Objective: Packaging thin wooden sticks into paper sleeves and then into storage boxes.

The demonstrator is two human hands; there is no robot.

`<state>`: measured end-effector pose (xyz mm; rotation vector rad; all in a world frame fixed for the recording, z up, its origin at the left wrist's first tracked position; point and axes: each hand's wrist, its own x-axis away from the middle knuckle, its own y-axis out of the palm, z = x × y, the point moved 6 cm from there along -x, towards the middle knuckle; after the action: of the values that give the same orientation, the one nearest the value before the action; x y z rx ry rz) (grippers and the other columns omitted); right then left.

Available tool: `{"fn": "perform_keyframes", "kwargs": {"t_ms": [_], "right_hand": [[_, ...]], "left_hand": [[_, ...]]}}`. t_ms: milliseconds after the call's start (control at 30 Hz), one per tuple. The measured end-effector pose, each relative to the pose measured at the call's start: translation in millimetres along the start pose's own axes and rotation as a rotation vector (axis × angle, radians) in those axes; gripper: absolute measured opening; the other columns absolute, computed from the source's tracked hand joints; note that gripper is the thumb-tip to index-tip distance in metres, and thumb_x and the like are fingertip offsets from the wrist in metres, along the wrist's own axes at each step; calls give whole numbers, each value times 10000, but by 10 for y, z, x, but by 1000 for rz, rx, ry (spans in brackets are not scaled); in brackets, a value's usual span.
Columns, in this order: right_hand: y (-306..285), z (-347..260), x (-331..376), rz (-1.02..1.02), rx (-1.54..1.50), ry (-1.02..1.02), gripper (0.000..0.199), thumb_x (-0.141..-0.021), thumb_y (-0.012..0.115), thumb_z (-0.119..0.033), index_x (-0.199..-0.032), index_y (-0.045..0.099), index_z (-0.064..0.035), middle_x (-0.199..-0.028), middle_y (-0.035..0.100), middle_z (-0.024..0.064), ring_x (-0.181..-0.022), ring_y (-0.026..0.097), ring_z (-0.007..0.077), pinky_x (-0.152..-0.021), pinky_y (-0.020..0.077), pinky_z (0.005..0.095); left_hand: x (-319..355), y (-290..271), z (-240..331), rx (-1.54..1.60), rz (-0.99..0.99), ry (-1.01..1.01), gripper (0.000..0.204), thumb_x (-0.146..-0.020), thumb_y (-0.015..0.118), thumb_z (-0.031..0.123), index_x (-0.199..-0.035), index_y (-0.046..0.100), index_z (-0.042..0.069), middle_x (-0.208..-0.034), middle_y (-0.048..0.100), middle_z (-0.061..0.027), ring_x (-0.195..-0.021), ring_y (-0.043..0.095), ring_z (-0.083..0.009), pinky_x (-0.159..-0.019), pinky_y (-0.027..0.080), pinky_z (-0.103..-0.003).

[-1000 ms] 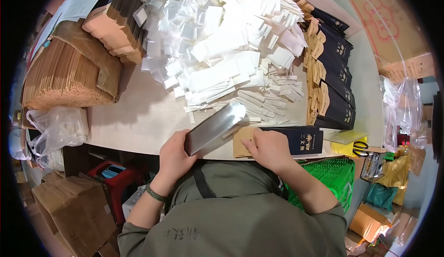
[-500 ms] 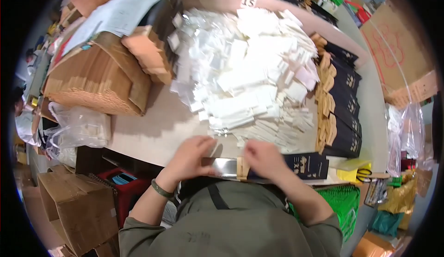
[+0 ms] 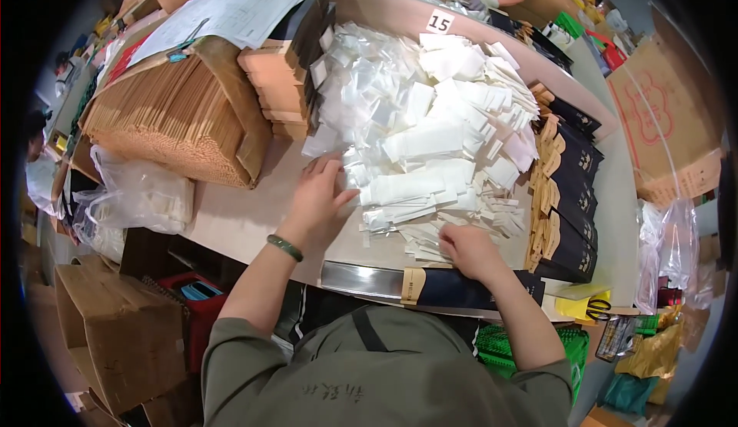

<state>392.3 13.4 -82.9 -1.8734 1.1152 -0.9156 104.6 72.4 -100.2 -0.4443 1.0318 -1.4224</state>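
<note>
My left hand [image 3: 317, 200] lies flat with fingers spread at the near edge of a big heap of small white packets [image 3: 419, 123] on the table. My right hand [image 3: 467, 250] rests with curled fingers on the packets at the heap's front right; whether it holds one is hidden. Just below both hands, a long flat package [image 3: 430, 285] lies along the table's front edge, silver at its left end and dark navy at its right, with a tan band around its middle.
Dark navy packages with tan tags [image 3: 573, 196] line the right side. Bundles of brown paper [image 3: 165, 123] and tan stacks [image 3: 280, 89] stand at left, with a clear plastic bag [image 3: 138, 196]. Cardboard boxes [image 3: 115, 335] sit below left; yellow scissors [image 3: 588, 305] lie lower right.
The silver and navy package has gone from my hands down onto the table's front edge. My left hand reached forward to the white packets; my right hand moved onto the heap.
</note>
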Motion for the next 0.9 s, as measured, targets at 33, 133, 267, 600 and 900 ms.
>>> {"fn": "perform_keyframes", "kwargs": {"t_ms": [33,133,267,600,900], "right_hand": [[37,-105,-42,-17,-6,-55,142,-838,661,-171,-931,654,-64,-847,650,176,-844,629,387,-746,500,482],[120,-334,-153,-38,48,-193,114,-833,652,-147,-902,649,-57,-852,660,183,-835,633,389,-744,502,485],[-52,-524,-348,-57,153,-210,79,-842,640,-116,-847,657,-39,-912,665,170,-910,636,353,-778,506,438],[-146,-419,-613,367,364,-452,95,-720,634,-81,-763,620,2,-1009,596,173,-982,572,358,-872,471,445],[-341,-174,-177,590,-103,-190,86,-813,668,-95,-825,662,-10,-929,605,135,-814,616,321,-719,497,388]], "left_hand": [[-42,11,42,46,40,-25,303,-796,745,165,-1078,646,114,-1120,628,-122,-1107,569,-337,-978,440,-442],[-120,73,157,-26,54,45,227,-822,710,176,-1035,657,119,-1031,632,-97,-1048,586,-300,-973,433,-418],[-58,68,84,-158,27,87,175,-838,679,182,-1004,684,125,-984,637,-67,-1002,598,-273,-941,447,-411],[-91,215,26,168,-53,-308,281,-804,758,230,-997,646,60,-1068,617,-128,-1029,579,-336,-921,449,-440],[259,166,-55,-55,-22,-297,304,-794,766,199,-1009,605,56,-1021,604,-137,-928,610,-348,-817,493,-442]]}}
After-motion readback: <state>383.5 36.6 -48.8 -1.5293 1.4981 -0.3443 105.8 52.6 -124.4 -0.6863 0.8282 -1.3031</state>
